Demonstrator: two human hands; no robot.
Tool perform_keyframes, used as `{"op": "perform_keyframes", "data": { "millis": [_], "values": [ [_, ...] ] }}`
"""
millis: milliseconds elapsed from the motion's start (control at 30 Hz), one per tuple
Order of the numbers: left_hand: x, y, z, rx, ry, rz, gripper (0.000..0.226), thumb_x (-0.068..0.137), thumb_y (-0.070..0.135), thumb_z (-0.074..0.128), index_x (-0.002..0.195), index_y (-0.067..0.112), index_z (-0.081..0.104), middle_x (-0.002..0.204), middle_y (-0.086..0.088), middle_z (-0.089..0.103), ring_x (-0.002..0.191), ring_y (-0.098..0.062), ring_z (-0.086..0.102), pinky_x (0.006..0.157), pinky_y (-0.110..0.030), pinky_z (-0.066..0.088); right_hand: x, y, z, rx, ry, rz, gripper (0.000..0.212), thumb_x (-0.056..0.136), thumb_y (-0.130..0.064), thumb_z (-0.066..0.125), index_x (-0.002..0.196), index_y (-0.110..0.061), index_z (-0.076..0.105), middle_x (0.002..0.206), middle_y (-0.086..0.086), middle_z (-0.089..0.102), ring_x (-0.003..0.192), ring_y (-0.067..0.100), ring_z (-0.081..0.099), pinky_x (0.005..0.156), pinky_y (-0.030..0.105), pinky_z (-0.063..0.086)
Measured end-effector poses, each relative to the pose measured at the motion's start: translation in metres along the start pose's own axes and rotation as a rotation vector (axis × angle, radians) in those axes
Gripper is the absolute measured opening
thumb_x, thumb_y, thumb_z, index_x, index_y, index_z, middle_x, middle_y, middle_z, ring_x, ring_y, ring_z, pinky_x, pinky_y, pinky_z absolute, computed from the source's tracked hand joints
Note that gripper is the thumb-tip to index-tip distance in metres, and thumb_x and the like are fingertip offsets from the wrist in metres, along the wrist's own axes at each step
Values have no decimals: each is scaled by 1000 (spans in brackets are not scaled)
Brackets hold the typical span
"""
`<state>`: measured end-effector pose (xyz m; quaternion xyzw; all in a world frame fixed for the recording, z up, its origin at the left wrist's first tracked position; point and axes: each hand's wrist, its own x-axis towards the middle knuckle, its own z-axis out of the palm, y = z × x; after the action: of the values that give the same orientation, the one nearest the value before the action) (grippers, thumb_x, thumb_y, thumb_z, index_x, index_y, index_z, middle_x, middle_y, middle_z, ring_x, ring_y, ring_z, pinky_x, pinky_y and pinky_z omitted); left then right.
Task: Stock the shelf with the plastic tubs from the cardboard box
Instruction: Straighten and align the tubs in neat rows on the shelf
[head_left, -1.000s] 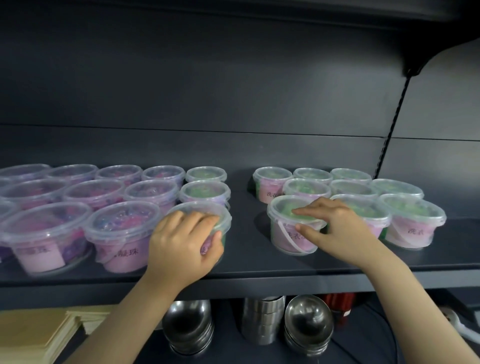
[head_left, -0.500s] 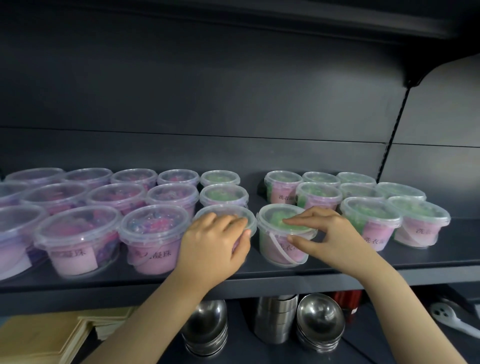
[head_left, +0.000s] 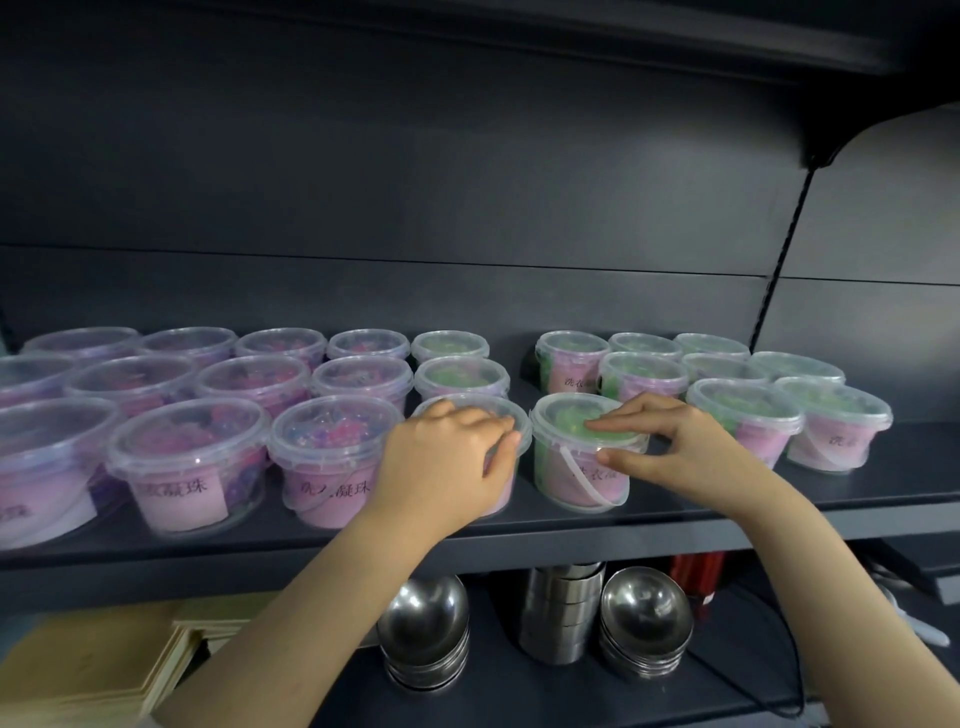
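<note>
tub (head_left: 571, 470) in right hand (head_left: 691, 448) (front row)

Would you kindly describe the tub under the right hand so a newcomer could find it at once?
On the dark shelf, find the middle of the front row of tubs. The green-filled tub stands just right of the neighbour tub the left hand grips. Only its lid is pinched by the right hand.
</note>
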<state>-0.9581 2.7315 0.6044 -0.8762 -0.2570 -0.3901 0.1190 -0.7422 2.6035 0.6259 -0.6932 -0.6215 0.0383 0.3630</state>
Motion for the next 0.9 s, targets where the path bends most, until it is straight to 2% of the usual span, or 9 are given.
{"op": "perform_keyframes", "data": {
  "millis": [233,433,567,667,733,800,900],
  "values": [
    [-1,-2,5,15,19,9,31,88,41,47,90,29,75,84,15,73,74,-15,65,49,-23,44,-1,1,-4,4,-24,-3,29,74,-32,80,101,-41,74,102,-25,63,103,-8,57,91,3,37],
    [0,-1,6,21,29,9,30,88,41,48,92,30,75,84,15,73,73,-14,65,50,-21,40,2,-1,-12,-31,-95,15,33,76,-36,78,107,-42,70,110,-21,63,107,-7,56,98,16,39],
    [0,-1,5,21,22,18,29,88,40,48,90,29,75,82,14,73,72,-14,65,49,-22,41,3,-9,-21,-138,-98,-15,44,74,-55,69,117,-52,58,111,-34,60,106,-20,50,88,4,39],
    [-1,-2,3,38,8,12,29,88,41,49,91,29,75,83,14,72,72,-15,65,49,-21,40,10,-17,-25,-227,-16,-85,33,77,-54,66,109,-45,65,112,-34,60,106,-22,47,84,-4,32],
    [-1,-1,2,42,-9,8,30,88,41,47,92,29,75,83,14,72,72,-15,65,49,-22,41,11,-18,-20,-240,-59,-62,23,80,-48,67,101,-40,69,109,-29,63,104,-16,51,88,5,37],
    [-2,1,1,43,-27,7,31,88,40,46,92,28,75,83,13,72,73,-16,65,50,-23,43,9,-15,-14,-226,-102,-19,19,81,-44,70,98,-36,69,107,-25,65,103,-10,55,94,19,42],
    [0,1,-2,45,-53,4,34,89,41,43,88,27,74,84,12,72,75,-16,65,50,-24,45,7,-14,-14,-205,-106,0,20,80,-44,71,98,-36,69,108,-24,65,104,-7,55,97,24,42]
  ]
}}
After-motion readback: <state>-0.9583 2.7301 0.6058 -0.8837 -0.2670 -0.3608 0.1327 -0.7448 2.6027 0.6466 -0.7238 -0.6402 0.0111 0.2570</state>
